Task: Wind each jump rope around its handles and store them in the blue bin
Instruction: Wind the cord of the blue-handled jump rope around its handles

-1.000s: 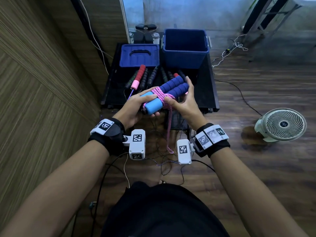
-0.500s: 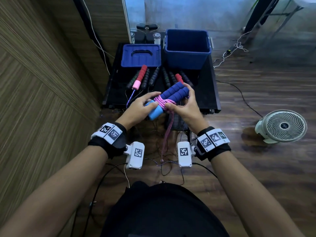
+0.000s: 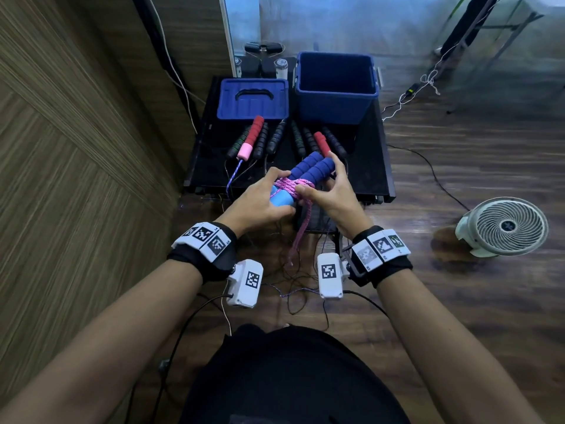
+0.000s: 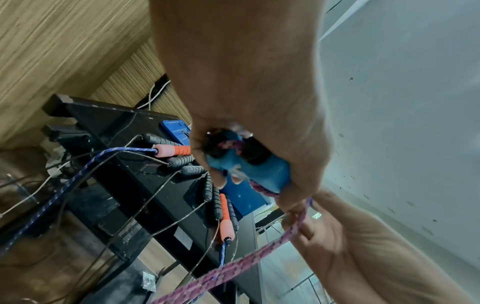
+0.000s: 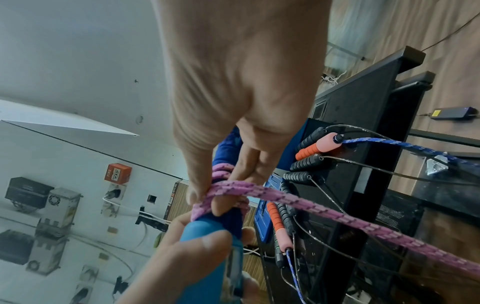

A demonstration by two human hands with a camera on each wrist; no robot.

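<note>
- Pink jump rope (image 3: pixel 293 188) is held above the counter's (image 3: pixel 371 166) near edge; compared with a second ago, its hanging tail looks shorter, so winding seems nearly finished.
- Left hand (image 3: pixel 260 200) grips the light-blue handle ends (image 3: pixel 282 199); right hand (image 3: pixel 328 194) pinches the rope at the coil.
- Braided pink turns bind two dark-blue foam handles (image 3: pixel 312 169) side by side.
- Blue bin (image 3: pixel 336 101) stands open behind, apparently empty.

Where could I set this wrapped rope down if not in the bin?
Bare black tabletop lies right of the rope handles, below the blue bin; another strip sits left of them, under the blue lid. The middle row is crowded.
</note>
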